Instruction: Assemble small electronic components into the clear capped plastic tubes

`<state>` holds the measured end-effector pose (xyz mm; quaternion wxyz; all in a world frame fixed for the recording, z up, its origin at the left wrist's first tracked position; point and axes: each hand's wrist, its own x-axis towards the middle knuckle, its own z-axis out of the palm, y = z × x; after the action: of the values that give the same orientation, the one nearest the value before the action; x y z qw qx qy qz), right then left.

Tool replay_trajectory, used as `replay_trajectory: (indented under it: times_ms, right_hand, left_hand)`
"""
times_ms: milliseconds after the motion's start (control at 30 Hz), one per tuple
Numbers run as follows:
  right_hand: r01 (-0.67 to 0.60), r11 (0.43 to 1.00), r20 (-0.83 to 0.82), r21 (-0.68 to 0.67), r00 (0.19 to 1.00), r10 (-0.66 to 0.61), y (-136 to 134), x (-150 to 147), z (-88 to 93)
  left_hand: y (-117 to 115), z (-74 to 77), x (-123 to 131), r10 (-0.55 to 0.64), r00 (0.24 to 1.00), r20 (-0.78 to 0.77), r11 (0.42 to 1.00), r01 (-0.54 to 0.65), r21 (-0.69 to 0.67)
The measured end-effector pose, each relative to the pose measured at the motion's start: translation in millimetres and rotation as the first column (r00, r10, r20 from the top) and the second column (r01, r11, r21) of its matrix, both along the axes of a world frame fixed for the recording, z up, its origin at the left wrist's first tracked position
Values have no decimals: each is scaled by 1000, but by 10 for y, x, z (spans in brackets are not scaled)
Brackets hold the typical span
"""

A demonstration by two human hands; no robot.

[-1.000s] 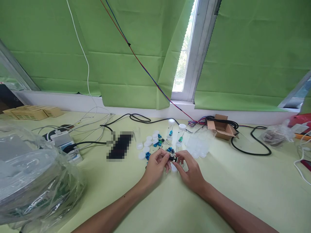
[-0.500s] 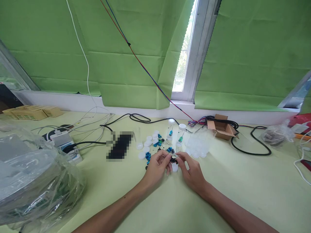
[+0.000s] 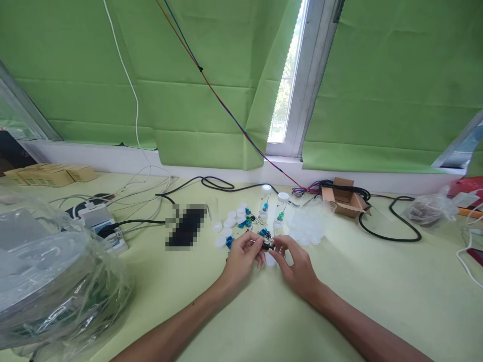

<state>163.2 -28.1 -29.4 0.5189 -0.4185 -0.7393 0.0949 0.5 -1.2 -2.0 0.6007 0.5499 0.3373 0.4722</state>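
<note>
Between my two hands is a small black part (image 3: 267, 246) with thin metal wires. My left hand (image 3: 243, 256) is closed, thumb and forefinger pinching the part's left side. The fingertips of my right hand (image 3: 296, 259) close on its right end. Just beyond my fingers lie blue parts with wire legs (image 3: 264, 233), and another blue part (image 3: 229, 242) sits beside my left knuckles. A white cap (image 3: 270, 260) lies under the black part. Behind stand clear capped tubes, one with a green part (image 3: 281, 216) inside, another with a blue part (image 3: 265, 206).
Several white caps (image 3: 231, 222) lie left of the tubes. On the right are clear plastic tubes (image 3: 307, 226), an open cardboard box (image 3: 344, 201) and a black cable (image 3: 392, 240). A large plastic-wrapped bundle (image 3: 64, 281) occupies the left, near a power strip (image 3: 113, 234).
My right fingers have shifted slightly on the right end of the black part, and the part has turned a little. My left hand has moved very slightly left.
</note>
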Motion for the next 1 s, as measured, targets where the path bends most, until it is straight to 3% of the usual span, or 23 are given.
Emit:
replay_trajectory:
  times_ms: [333,700,1000]
  right_hand:
    - [-17,997,-2,-73,1000,17,-27,6,11]
    - [-10,999,14,-31,1000,11,-12,-3,23]
    - [6,995,38,-99,999,-3,-8,1,3]
  left_hand:
    - [-40,23,18,-20,999,-35,1000,20,8]
    - [14,-12,-12,14,1000,20,1000,-14,-6]
    - [14,-27,-20,-16,999,-32,998,18,57]
